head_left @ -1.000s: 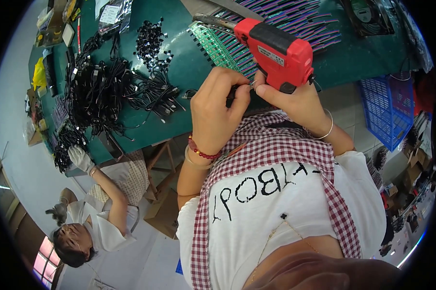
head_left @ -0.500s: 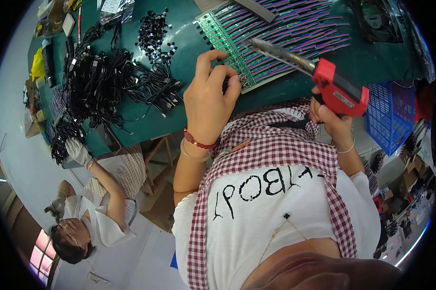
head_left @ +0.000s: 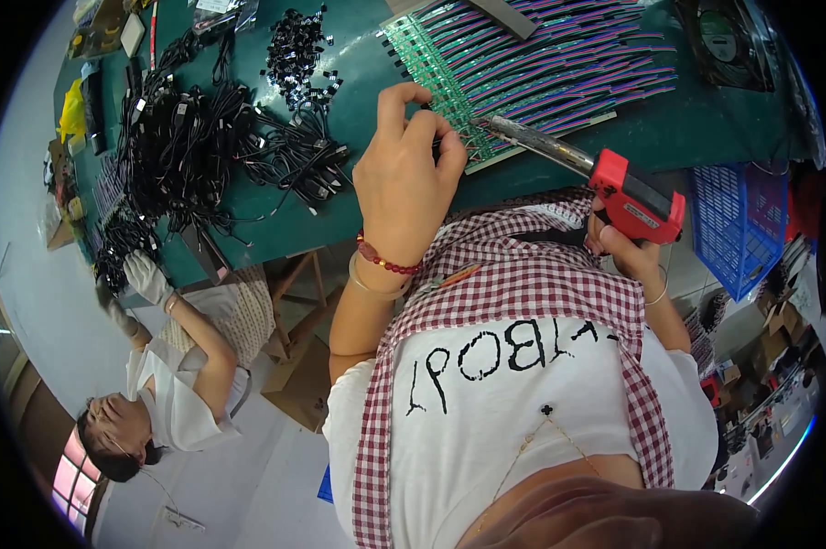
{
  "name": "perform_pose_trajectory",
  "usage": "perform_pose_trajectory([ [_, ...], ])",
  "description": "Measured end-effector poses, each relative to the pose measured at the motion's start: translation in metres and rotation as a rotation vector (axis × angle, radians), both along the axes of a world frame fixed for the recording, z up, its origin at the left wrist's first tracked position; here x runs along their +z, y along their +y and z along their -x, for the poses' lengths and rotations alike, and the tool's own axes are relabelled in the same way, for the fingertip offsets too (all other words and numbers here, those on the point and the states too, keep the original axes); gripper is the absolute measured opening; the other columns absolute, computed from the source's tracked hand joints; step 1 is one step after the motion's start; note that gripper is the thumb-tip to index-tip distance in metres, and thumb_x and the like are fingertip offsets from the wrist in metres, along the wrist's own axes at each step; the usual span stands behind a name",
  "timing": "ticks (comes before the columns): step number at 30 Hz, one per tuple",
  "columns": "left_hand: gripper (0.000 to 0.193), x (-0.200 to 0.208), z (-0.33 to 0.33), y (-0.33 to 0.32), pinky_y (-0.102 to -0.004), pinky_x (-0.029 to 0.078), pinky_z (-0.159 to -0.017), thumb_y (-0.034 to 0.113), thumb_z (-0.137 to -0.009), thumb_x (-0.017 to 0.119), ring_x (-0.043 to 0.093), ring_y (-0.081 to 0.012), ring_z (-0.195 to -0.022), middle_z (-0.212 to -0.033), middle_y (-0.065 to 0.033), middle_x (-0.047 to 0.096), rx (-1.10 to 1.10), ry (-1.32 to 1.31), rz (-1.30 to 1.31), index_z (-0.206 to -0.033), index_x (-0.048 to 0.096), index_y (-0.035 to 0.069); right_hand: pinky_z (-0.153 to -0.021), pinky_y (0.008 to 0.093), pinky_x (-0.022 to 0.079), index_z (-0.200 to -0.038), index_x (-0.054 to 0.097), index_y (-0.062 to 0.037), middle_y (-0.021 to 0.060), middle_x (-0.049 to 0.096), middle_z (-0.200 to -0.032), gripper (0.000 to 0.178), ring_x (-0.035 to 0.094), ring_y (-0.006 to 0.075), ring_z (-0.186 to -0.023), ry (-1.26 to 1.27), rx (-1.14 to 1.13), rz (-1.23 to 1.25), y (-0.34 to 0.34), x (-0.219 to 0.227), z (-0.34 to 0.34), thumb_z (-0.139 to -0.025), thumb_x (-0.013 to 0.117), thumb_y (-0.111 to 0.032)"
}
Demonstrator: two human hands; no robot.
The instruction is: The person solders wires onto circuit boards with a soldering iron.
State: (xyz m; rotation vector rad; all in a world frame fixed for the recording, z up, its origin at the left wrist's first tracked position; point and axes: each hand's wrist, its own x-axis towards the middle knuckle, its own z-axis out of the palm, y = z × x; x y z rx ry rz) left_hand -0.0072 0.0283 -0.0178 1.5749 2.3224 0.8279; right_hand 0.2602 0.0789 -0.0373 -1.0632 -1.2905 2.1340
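My right hand is wrapped round the handle of a red and black soldering gun. Its long metal barrel points up and left, with the tip over the near end of a green circuit-board panel. Rows of thin striped wires run rightward from that panel. At the panel's near left edge, my left hand has its thumb and fingers curled together. What those fingers pinch, if anything, is hidden behind the hand.
A grey bar lies across the wires. Black cables and small black connectors are piled to the left on the green table. A blue crate stands at right. A gloved co-worker's hand touches cables at far left.
The soldering gun's tip has come down and slightly right, closer to the panel's near end. My left hand stays at the panel's edge. The co-worker's other hand has moved up to the cables.
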Motion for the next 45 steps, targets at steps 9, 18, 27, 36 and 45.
perform_pose_trajectory([
  [9, 0.009, 0.002, -0.002, 0.000, -0.0307, 0.045, -0.049, 0.007, -0.071, 0.065, 0.055, -0.0175, -0.054, -0.104, -0.0043, 0.055, 0.009, 0.020, 0.040, -0.073, 0.058, 0.003, -0.053, 0.0261, 0.039, -0.106, 0.048, 0.0042, 0.0056, 0.049, -0.066, 0.036, 0.048, 0.0144, -0.059, -0.112, 0.034, -0.146, -0.007, -0.008, -0.009, -0.079, 0.064, -0.013],
  [18, 0.010, -0.001, -0.003, 0.000, -0.0317, 0.045, -0.048, 0.007, -0.071, 0.065, 0.055, -0.0187, -0.053, -0.105, -0.0047, 0.056, 0.012, 0.039, 0.027, -0.073, 0.057, 0.003, -0.055, 0.0272, 0.039, -0.111, 0.049, 0.0055, 0.0056, 0.050, -0.066, 0.035, 0.048, 0.0141, -0.058, -0.024, 0.016, -0.208, -0.009, -0.004, -0.010, -0.081, 0.061, -0.009],
  [27, 0.010, 0.000, -0.004, -0.001, -0.0324, 0.046, -0.048, 0.008, -0.071, 0.065, 0.057, -0.0198, -0.054, -0.106, -0.0041, 0.055, 0.023, 0.037, 0.039, -0.073, 0.056, 0.003, -0.068, 0.0252, 0.045, -0.115, 0.056, 0.0006, 0.0038, 0.060, -0.085, 0.039, 0.056, 0.0102, -0.075, -0.096, 0.098, -0.235, -0.009, -0.015, -0.022, -0.078, 0.065, 0.002],
  [36, 0.011, -0.002, -0.003, -0.001, -0.0329, 0.046, -0.049, 0.008, -0.070, 0.065, 0.057, -0.0208, -0.055, -0.106, -0.0042, 0.055, 0.019, 0.045, 0.026, -0.072, 0.056, 0.004, -0.060, 0.0278, 0.041, -0.115, 0.048, 0.0073, 0.0054, 0.052, -0.071, 0.038, 0.049, 0.0140, -0.063, -0.083, 0.119, -0.349, -0.008, -0.010, -0.015, -0.080, 0.058, -0.001],
  [45, 0.011, -0.002, -0.003, -0.001, -0.0330, 0.046, -0.048, 0.008, -0.070, 0.066, 0.057, -0.0205, -0.054, -0.106, -0.0041, 0.055, 0.022, 0.040, 0.018, -0.070, 0.056, 0.004, -0.059, 0.0282, 0.041, -0.115, 0.049, 0.0060, 0.0056, 0.052, -0.071, 0.037, 0.049, 0.0137, -0.063, -0.125, 0.137, -0.364, -0.012, -0.013, -0.017, -0.079, 0.059, 0.001],
])
